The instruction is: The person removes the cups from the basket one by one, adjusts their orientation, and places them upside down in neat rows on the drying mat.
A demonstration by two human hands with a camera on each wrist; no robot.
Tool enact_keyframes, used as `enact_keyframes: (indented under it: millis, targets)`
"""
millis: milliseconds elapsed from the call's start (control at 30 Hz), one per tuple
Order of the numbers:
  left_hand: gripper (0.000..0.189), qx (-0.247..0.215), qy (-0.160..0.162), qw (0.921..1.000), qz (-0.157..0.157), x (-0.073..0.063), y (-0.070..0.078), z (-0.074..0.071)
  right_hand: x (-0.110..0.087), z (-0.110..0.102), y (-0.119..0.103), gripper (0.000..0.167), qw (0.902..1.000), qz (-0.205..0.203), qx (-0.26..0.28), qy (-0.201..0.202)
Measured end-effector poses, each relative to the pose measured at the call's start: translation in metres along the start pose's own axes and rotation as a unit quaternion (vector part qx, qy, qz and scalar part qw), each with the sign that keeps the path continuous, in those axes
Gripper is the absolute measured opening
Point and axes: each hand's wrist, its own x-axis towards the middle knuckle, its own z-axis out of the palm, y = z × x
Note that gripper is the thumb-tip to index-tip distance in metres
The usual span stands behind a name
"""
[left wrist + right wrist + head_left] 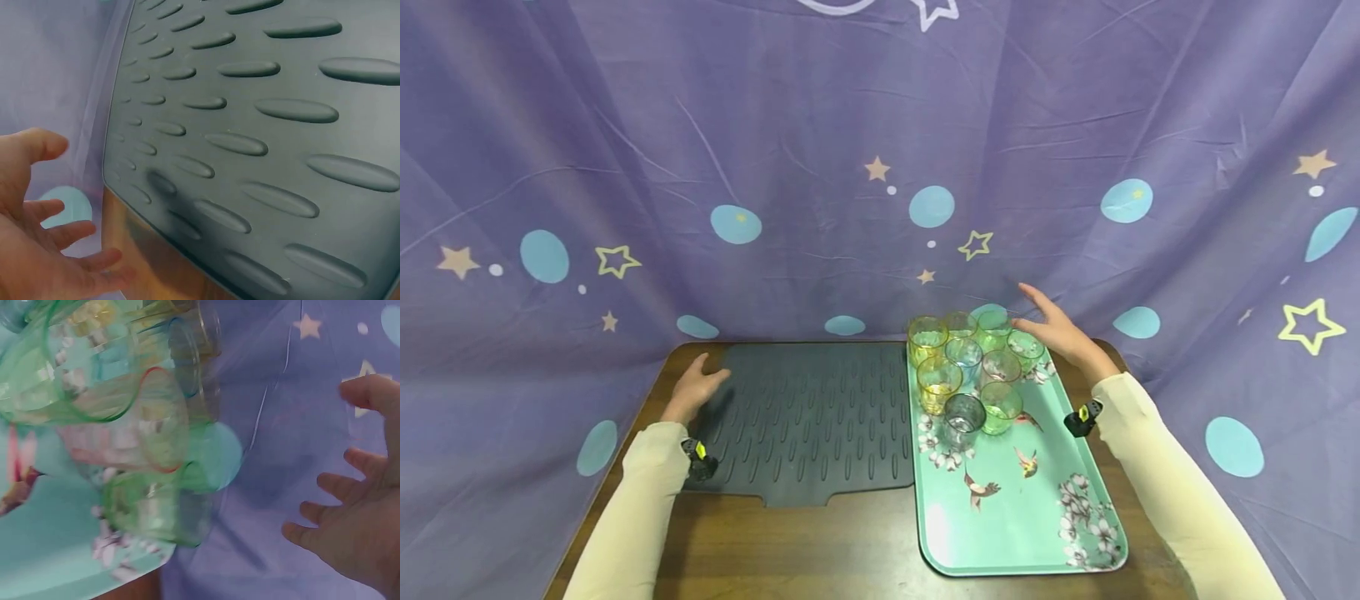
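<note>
On the left side, the left hand [696,388] is by the edge of a dark mat [820,417], its fingers spread, holding nothing. To the right, see-through colored cups [966,365] stand upright, close together, at the far end of a green tray [1000,533]. Last comes the right hand [1062,333], fingers spread too, with nothing in it. It is nearer the cups: the end green cup [1026,352] sits below and to its left, not touching.

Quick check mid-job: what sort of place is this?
Probably a staged indoor tabletop workspace, perhaps for kitchenware: a patterned purple curtain hangs close behind the wooden table, which carries a ridged drying mat and a mint floral tray of tinted tumblers.
</note>
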Motion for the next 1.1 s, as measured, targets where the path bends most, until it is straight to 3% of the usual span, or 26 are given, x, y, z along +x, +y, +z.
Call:
enact_keyframes:
  millis: [233, 533, 800, 1100]
  targets:
    - [0.085, -0.010, -0.010, 0.9991, -0.040, 0.005, -0.013, -0.006, -0.020, -0.005, 0.040, 0.092, 0.9955, 0.051, 0.070, 0.036]
    - [0.084, -0.010, -0.069, 0.9916, -0.108, 0.004, -0.019, -0.008, -0.022, -0.004, 0.083, 0.097, 0.9870, 0.084, 0.130, 0.044]
    - [0.074, -0.050, -0.073, 0.9900, -0.110, 0.005, -0.028, -0.008, -0.009, 0.005, 0.107, 0.094, 0.9840, 0.104, 0.139, 0.040]
    - [0.059, -0.054, -0.077, 0.9898, -0.107, 0.008, -0.034, -0.011, -0.002, 0.013, 0.124, 0.093, 0.9860, 0.113, 0.121, 0.019]
